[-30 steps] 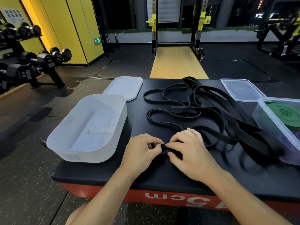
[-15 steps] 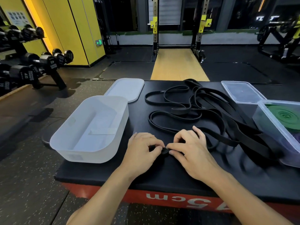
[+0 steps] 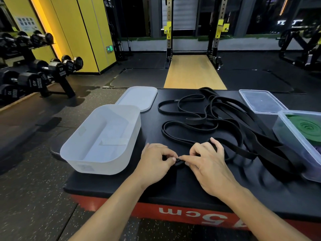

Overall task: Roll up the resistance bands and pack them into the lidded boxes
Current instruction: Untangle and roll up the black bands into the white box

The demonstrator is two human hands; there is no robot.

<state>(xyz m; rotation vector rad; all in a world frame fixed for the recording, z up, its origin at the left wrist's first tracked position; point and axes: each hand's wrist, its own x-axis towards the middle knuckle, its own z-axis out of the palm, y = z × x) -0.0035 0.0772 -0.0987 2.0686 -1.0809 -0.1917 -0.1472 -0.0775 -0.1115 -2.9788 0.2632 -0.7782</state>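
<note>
The left hand [image 3: 156, 160] and right hand [image 3: 206, 164] meet fingertip to fingertip. Each pinches the small rolled end [image 3: 178, 162] of a black band [image 3: 191, 121], whose loose loops sprawl toward 12 and 1 o'clock. The open white box [image 3: 107, 165] sits at 9 o'clock, and at 3 o'clock is a clear box [image 3: 284, 136] holding a coiled green band [image 3: 307, 129].

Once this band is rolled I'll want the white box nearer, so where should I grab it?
Probably best to grip the white box by its right wall, the side nearest your left hand, which pinches the black band. Come from above, fingers inside and thumb outside: its lid lies off behind it, so the rim is open.
</note>
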